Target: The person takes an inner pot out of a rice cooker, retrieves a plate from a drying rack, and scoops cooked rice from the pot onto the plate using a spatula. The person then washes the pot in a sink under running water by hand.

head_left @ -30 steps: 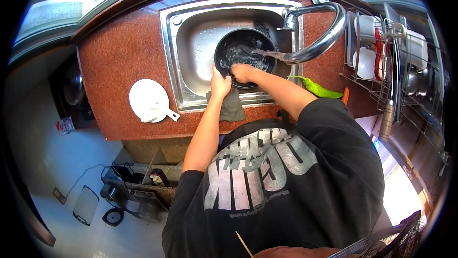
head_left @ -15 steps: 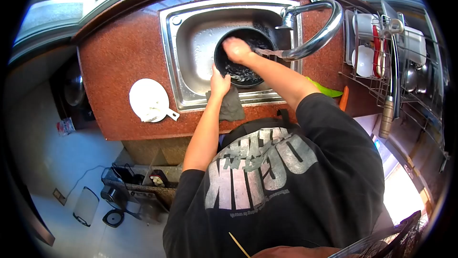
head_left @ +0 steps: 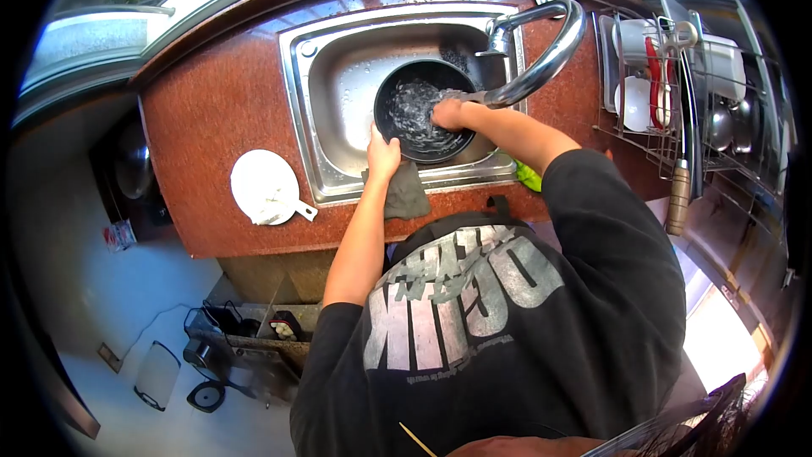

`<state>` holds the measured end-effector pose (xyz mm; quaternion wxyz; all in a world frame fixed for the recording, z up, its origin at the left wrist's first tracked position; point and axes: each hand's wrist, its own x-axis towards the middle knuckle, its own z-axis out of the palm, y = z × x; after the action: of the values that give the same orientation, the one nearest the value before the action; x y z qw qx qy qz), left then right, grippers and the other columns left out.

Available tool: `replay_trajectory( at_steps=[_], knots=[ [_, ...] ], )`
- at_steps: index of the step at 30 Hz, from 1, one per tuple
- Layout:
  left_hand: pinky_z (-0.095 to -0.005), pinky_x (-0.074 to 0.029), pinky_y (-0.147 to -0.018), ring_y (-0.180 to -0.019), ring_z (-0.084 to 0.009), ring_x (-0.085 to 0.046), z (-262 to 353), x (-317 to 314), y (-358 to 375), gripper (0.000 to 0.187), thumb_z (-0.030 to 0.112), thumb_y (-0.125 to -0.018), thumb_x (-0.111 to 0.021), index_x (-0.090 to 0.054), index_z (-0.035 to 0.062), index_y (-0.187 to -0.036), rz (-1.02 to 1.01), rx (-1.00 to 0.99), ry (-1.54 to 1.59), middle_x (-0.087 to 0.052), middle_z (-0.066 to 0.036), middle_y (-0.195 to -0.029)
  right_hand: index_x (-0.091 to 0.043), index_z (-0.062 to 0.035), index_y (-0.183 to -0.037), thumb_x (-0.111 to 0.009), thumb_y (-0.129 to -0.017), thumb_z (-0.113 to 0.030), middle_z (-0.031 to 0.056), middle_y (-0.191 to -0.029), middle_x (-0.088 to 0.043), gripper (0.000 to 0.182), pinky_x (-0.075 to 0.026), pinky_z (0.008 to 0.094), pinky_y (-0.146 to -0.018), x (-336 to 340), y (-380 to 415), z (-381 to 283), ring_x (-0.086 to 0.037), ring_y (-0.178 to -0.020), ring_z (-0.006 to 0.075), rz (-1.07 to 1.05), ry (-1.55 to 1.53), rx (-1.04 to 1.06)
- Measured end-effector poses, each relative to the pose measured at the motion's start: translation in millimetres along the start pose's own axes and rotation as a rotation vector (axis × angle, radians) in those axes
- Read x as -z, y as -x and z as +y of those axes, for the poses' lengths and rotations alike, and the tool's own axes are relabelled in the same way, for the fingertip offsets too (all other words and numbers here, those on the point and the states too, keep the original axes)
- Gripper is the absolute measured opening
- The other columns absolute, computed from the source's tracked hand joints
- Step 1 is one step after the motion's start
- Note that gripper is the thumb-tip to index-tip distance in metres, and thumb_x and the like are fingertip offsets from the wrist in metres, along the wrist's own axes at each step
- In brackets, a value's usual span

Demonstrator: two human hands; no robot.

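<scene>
A round black pot (head_left: 387, 95) stands in the steel sink (head_left: 347, 68), with churning water in it. My left hand (head_left: 383, 156) is closed on the pot's near left rim, thumb toward the inside. Inside the pot, at its right side, my right hand (head_left: 449, 114) reaches down to the water surface; its fingers are partly hidden by splashing and blur. The chrome faucet (head_left: 541, 68) arches in from the right, its spout right above my right wrist, and water runs out there.
A white plate-like lid with a handle (head_left: 264, 180) lies on the red-brown counter (head_left: 211, 102) to the left. A dark cloth (head_left: 408, 193) drapes over the sink's front edge. Something green (head_left: 529, 176) lies beside my right arm. A wire dish rack (head_left: 634, 140) holds dishes and utensils at right.
My right hand has moved from the pot's far left to its right side, under the spout. The water in the pot now swirls more. My left hand stays on the rim.
</scene>
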<state>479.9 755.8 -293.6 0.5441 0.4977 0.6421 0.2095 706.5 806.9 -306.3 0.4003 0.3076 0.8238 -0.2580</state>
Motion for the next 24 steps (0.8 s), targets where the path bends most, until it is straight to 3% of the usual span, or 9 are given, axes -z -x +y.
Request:
replay_trajectory(
  at_steps=[1,3,7,10,14,16,17,21,24],
  knots=[
    [-0.0483,-0.047,-0.096,-0.111,-0.0450,-0.061,2,1,0,0.064,0.007,-0.080,-0.054,-0.039,0.0070,-0.143,-0.012,0.014,-0.002,-0.064,-0.029,-0.117,-0.074,-0.0102,-0.105,-0.054,-0.087,-0.013,0.0201,-0.105,-0.071,0.027,-0.056,0.0457,-0.085,-1,-7,1,-0.070,-0.097,0.0360,0.001,0.003,0.003],
    [-0.0485,-0.048,-0.095,-0.110,-0.0450,-0.062,1,1,1,0.062,0.009,-0.081,-0.054,-0.041,0.0075,-0.141,-0.007,0.016,0.024,-0.065,-0.028,-0.116,-0.073,-0.0090,-0.109,-0.054,-0.083,-0.006,0.0247,-0.111,-0.068,0.032,-0.054,0.0446,-0.091,-9,-28,-1,-0.066,-0.104,0.0400,0.267,-0.570,-0.264],
    [-0.0487,-0.048,-0.092,-0.108,-0.0447,-0.063,12,4,2,0.059,0.012,-0.081,-0.054,-0.045,0.0096,-0.139,-0.017,0.091,0.015,-0.066,-0.028,-0.113,-0.067,0.0001,-0.116,-0.054,-0.079,-0.006,0.0257,-0.114,-0.068,0.040,-0.050,0.0455,-0.096,-7,-73,-19,-0.064,-0.109,0.0408,0.753,-1.101,-0.223],
    [-0.0485,-0.047,-0.092,-0.108,-0.0440,-0.063,13,5,1,0.055,0.016,-0.083,-0.052,-0.047,0.0105,-0.138,-0.054,0.201,0.034,-0.066,-0.028,-0.112,-0.057,-0.0039,-0.129,-0.036,-0.087,0.005,0.0109,-0.121,-0.065,0.047,-0.052,0.0328,-0.076,21,-91,-46,-0.064,-0.097,0.0213,0.783,-2.234,-0.276],
    [-0.0486,-0.046,-0.093,-0.108,-0.0440,-0.063,-1,0,-4,0.050,0.020,-0.086,-0.049,-0.050,0.0099,-0.136,-0.069,0.264,0.167,-0.066,-0.028,-0.111,-0.066,-0.0064,-0.115,-0.038,-0.088,0.004,0.0086,-0.095,-0.067,0.040,-0.049,0.0313,-0.066,-3,-80,-75,-0.061,-0.079,0.0156,0.770,-1.933,-0.086],
    [-0.0489,-0.046,-0.093,-0.108,-0.0450,-0.062,-12,-4,-7,0.048,0.022,-0.088,-0.046,-0.051,0.0094,-0.135,-0.050,0.250,0.210,-0.066,-0.029,-0.110,-0.067,-0.0024,-0.114,-0.041,-0.081,0.011,0.0069,-0.100,-0.067,0.044,-0.049,0.0294,-0.070,-19,-67,-66,-0.060,-0.082,0.0153,0.495,-1.853,-0.021],
    [-0.0490,-0.046,-0.093,-0.107,-0.0455,-0.062,-15,-4,-8,0.048,0.024,-0.089,-0.045,-0.051,0.0089,-0.134,-0.047,0.250,0.217,-0.066,-0.029,-0.110,-0.069,-0.0010,-0.110,-0.041,-0.082,0.011,0.0065,-0.100,-0.068,0.042,-0.050,0.0293,-0.069,-20,-58,-58,-0.060,-0.083,0.0151,0.269,-2.097,-0.033],
    [-0.0497,-0.046,-0.093,-0.109,-0.0461,-0.061,-15,-3,-6,0.047,0.026,-0.091,-0.043,-0.051,0.0064,-0.133,-0.045,0.206,0.194,-0.065,-0.029,-0.111,-0.067,-0.0011,-0.119,-0.046,-0.090,0.003,0.0088,-0.106,-0.069,0.036,-0.054,0.0290,-0.084,0,-60,-53,-0.065,-0.100,0.0178,0.314,-2.045,0.034],
    [-0.0512,-0.045,-0.093,-0.108,-0.0470,-0.061,7,4,2,0.047,0.027,-0.091,-0.041,-0.051,0.0058,-0.132,-0.028,0.116,0.245,-0.065,-0.031,-0.111,-0.065,-0.0020,-0.123,-0.045,-0.089,0.005,0.0078,-0.102,-0.069,0.039,-0.053,0.0293,-0.084,15,-57,-64,-0.065,-0.094,0.0171,0.460,-2.124,-0.024]
  ],
)
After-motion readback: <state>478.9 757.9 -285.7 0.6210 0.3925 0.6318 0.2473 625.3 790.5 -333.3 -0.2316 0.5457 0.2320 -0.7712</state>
